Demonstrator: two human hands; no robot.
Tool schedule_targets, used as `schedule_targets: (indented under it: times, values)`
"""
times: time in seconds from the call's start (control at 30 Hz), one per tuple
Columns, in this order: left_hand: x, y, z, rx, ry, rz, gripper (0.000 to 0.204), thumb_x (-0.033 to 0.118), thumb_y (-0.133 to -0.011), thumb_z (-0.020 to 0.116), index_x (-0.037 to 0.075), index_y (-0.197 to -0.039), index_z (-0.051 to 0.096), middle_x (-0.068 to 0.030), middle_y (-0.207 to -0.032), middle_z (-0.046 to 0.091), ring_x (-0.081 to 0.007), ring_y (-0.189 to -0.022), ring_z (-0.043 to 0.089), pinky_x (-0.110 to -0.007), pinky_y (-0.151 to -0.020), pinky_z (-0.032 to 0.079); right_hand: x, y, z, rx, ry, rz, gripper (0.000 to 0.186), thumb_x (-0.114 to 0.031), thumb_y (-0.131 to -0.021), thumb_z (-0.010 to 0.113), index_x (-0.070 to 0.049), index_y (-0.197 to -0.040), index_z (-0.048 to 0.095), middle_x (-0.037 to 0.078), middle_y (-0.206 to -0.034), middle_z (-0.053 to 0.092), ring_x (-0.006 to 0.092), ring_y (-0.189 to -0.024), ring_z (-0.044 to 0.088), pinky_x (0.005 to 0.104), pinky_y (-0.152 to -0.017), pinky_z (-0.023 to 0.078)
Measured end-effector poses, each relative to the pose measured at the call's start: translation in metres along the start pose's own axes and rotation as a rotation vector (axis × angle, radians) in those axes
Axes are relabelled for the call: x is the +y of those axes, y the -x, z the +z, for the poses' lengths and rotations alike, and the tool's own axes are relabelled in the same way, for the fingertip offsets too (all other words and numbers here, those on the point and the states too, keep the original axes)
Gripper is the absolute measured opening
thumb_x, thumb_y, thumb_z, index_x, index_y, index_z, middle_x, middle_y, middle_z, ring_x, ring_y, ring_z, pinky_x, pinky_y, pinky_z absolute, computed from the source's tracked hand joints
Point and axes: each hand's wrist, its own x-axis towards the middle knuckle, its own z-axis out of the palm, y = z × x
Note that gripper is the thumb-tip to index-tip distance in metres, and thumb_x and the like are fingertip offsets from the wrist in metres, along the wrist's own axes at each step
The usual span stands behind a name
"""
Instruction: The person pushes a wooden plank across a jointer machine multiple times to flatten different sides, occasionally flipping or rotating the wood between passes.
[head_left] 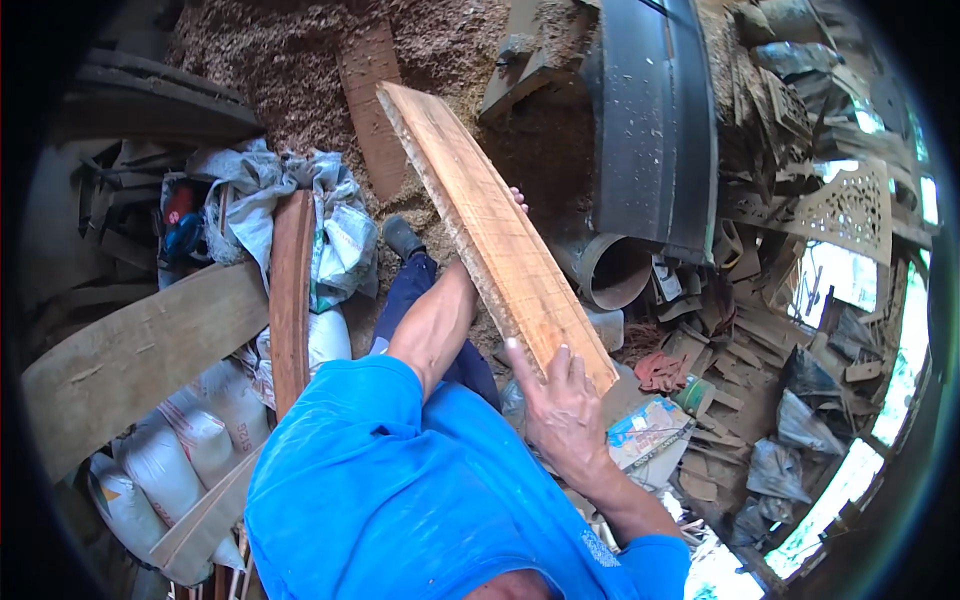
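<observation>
A long light-brown wooden board [490, 220] with a rough, pale left edge slants across the middle, its near end close to my body. My left forearm passes beneath it. Only the fingertips of my left hand [519, 199] show, curled around the board's right edge; the rest of that hand is hidden under the wood. At the near end, my right hand [566, 412] holds the board, with fingers on its upper face and one digit by the left edge.
A dark, flat-topped machine [655, 130] stands ahead on the right, with a round duct opening [615, 272] below. Wood shavings [270, 60] cover the far floor. On the left are planks [150, 350] and white sacks [150, 480]; wood scraps [740, 370] litter the right.
</observation>
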Motion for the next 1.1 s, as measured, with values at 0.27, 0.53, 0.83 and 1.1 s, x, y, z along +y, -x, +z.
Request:
schedule_targets:
  times: [0.27, 0.53, 0.83, 1.1]
  values:
    - [0.010, 0.006, 0.038, -0.214, -0.336, -0.108, 0.060, 0.049, -0.100, 0.055, 0.003, -0.139, 0.050, -0.0142, -0.117, 0.059, -0.0286, -0.110, 0.059, -0.045, -0.105, 0.050, 0.046, 0.130, 0.153, 0.651, -0.861, 0.384, 0.072, -0.021, -0.079, 0.077, 0.000, -0.141, 0.047, 0.026, -0.129, 0.056, 0.0399, -0.116, 0.060, 0.0474, -0.099, 0.050]
    - [-0.125, 0.084, 0.159, 0.377, -0.785, -0.165, 0.069, 0.056, -0.091, 0.066, 0.012, -0.142, 0.050, -0.0042, -0.141, 0.059, -0.0237, -0.131, 0.053, -0.050, -0.113, 0.041, 0.051, 0.189, 0.237, 1.651, -1.346, 1.252, 0.038, -0.029, -0.094, 0.066, -0.001, -0.119, 0.058, 0.012, -0.117, 0.057, 0.0245, -0.108, 0.054, 0.0403, -0.095, 0.046]
    - [-0.184, 0.110, 0.134, 0.621, -1.245, -0.397, 0.072, 0.063, -0.093, 0.061, 0.014, -0.144, 0.049, -0.0068, -0.148, 0.050, -0.0258, -0.135, 0.046, -0.052, -0.106, 0.039, 0.034, 0.257, 0.306, 1.619, -1.594, 1.560, 0.040, -0.031, -0.094, 0.068, 0.002, -0.114, 0.056, 0.015, -0.115, 0.057, 0.0257, -0.105, 0.055, 0.0411, -0.095, 0.047]
    - [-0.233, 0.075, 0.156, 0.227, -0.676, -0.559, 0.094, 0.078, -0.085, 0.050, 0.012, -0.152, 0.039, -0.0119, -0.153, 0.045, -0.0300, -0.139, 0.044, -0.054, -0.118, 0.031, 0.031, 0.299, 0.237, 1.603, -0.509, 1.237, 0.054, -0.036, -0.093, 0.069, 0.004, -0.123, 0.050, 0.020, -0.117, 0.058, 0.0312, -0.103, 0.057, 0.0446, -0.093, 0.048]
